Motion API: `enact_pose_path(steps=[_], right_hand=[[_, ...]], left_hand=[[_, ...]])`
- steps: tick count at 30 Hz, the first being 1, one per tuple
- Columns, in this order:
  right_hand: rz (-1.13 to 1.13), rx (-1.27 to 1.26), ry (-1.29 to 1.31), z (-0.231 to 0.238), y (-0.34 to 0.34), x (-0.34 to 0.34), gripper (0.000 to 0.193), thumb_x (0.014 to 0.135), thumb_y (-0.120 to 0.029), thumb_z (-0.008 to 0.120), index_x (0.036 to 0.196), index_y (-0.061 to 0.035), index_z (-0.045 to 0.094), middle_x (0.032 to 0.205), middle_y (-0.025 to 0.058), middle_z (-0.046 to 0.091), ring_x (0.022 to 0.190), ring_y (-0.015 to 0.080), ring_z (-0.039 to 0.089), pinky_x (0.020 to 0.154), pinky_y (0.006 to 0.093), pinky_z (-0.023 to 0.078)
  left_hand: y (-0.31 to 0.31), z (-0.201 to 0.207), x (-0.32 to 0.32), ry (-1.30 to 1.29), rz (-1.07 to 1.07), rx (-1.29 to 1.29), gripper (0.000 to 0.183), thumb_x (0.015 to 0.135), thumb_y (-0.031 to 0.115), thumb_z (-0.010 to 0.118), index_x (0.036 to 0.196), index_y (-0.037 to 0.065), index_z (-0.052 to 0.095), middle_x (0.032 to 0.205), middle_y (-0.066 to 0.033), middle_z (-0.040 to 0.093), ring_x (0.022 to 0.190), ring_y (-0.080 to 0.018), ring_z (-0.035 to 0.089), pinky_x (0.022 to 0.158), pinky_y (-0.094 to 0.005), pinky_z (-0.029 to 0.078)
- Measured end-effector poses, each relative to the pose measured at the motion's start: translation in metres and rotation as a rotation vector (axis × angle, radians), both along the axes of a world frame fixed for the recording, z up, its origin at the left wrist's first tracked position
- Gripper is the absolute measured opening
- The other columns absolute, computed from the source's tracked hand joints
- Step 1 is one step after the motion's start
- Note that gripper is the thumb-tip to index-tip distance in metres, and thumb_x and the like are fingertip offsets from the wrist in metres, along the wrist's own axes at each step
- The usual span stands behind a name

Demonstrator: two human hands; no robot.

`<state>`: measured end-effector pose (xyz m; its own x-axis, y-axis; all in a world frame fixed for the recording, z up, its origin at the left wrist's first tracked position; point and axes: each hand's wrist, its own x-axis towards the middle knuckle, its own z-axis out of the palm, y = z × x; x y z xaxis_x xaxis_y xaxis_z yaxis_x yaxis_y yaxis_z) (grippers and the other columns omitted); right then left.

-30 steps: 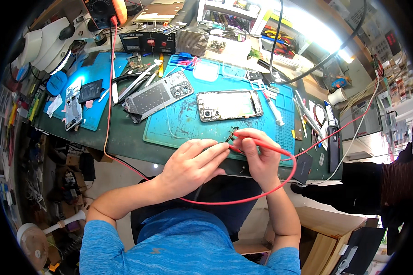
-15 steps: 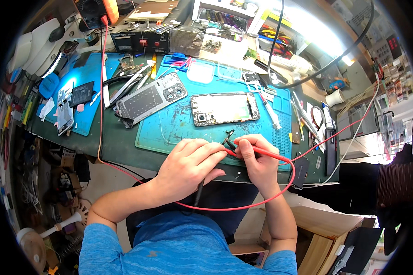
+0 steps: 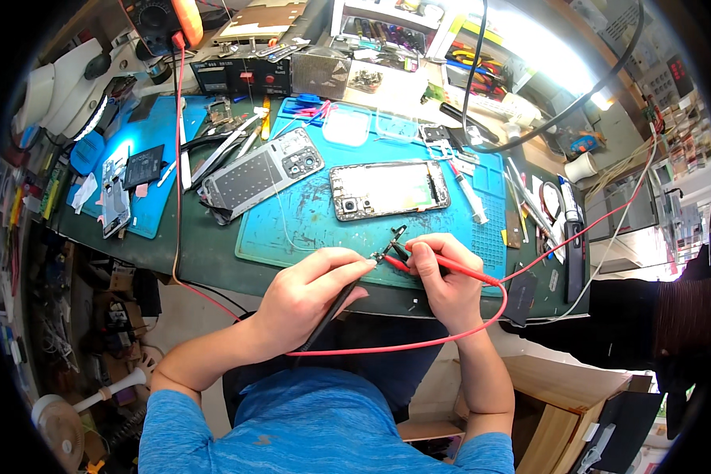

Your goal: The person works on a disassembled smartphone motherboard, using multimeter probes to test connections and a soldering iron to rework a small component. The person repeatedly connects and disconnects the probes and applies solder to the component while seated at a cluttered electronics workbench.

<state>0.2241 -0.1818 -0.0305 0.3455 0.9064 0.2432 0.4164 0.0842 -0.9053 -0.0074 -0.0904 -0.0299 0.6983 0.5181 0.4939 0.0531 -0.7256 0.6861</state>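
Note:
My left hand [image 3: 312, 296] is closed around a black test probe [image 3: 329, 316], its tip pointing up at a small dark part [image 3: 398, 235] above the mat's near edge. My right hand [image 3: 449, 276] pinches a red test probe [image 3: 466, 270], whose red lead loops below both hands. A red-sleeved clip end [image 3: 396, 263] shows between the hands, beside the small dark part. What exactly grips that part is hidden by my right fingers. Just beyond lies an opened phone [image 3: 389, 189] on the blue mat [image 3: 292, 229].
A grey phone back housing [image 3: 262, 175] lies left of the opened phone, and a syringe [image 3: 469, 193] right of it. At the far left stands an orange-edged multimeter [image 3: 156, 17]. Phone parts [image 3: 117, 197] rest on a second blue mat. Loose cables cross the right side.
My left hand has drawn slightly down and left, its fingers now around the black probe, which is raised and more exposed. The small dark part shows more. My right hand barely moved.

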Motion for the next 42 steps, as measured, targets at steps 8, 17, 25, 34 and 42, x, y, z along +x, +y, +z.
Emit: enact_pose_path(steps=[8, 17, 25, 34, 42], right_hand=[[0.010, 0.025, -0.013, -0.001, 0.001, 0.001, 0.015, 0.105, -0.013, 0.075, 0.103, 0.0010, 0.077, 0.088, 0.0087, 0.077, 0.072, 0.0128, 0.069, 0.066, 0.0281, 0.054], [-0.003, 0.024, -0.014, 0.000, 0.001, -0.001, 0.012, 0.105, -0.012, 0.075, 0.103, 0.0002, 0.077, 0.089, 0.0094, 0.077, 0.073, 0.0139, 0.069, 0.067, 0.0285, 0.054], [-0.020, -0.004, 0.050, 0.002, -0.001, 0.000, 0.014, 0.105, -0.013, 0.075, 0.104, 0.0005, 0.077, 0.089, 0.0095, 0.077, 0.075, 0.0143, 0.071, 0.069, 0.0288, 0.055], [-0.031, -0.025, -0.020, -0.004, 0.001, 0.003, 0.012, 0.104, -0.006, 0.070, 0.100, 0.0038, 0.076, 0.087, 0.0135, 0.077, 0.076, 0.0186, 0.075, 0.070, 0.0319, 0.058], [-0.030, 0.014, 0.044, -0.005, 0.001, 0.000, 0.014, 0.107, -0.007, 0.069, 0.100, 0.0046, 0.073, 0.081, 0.0082, 0.074, 0.071, 0.0120, 0.071, 0.066, 0.0260, 0.055]], left_hand=[[0.003, -0.010, 0.010, -0.006, 0.044, 0.149, 0.028, 0.089, 0.013, 0.085, 0.114, 0.005, 0.077, 0.114, -0.0091, 0.079, 0.098, -0.0309, 0.076, 0.085, -0.0425, 0.061], [0.003, -0.010, 0.010, -0.019, 0.045, 0.187, 0.031, 0.082, 0.009, 0.091, 0.110, 0.006, 0.077, 0.113, -0.0078, 0.081, 0.095, -0.0286, 0.077, 0.081, -0.0390, 0.061], [0.001, -0.006, 0.013, -0.006, 0.057, 0.199, 0.029, 0.084, 0.010, 0.090, 0.110, 0.006, 0.077, 0.112, -0.0077, 0.081, 0.096, -0.0286, 0.077, 0.082, -0.0396, 0.062], [-0.002, -0.015, 0.011, -0.023, 0.062, 0.175, 0.021, 0.095, 0.014, 0.081, 0.113, 0.005, 0.074, 0.113, -0.0113, 0.077, 0.103, -0.0314, 0.074, 0.090, -0.0423, 0.060], [-0.002, -0.020, 0.010, -0.034, 0.058, 0.193, 0.024, 0.097, 0.016, 0.079, 0.118, 0.007, 0.074, 0.115, -0.0077, 0.077, 0.103, -0.0282, 0.073, 0.089, -0.0397, 0.060]])
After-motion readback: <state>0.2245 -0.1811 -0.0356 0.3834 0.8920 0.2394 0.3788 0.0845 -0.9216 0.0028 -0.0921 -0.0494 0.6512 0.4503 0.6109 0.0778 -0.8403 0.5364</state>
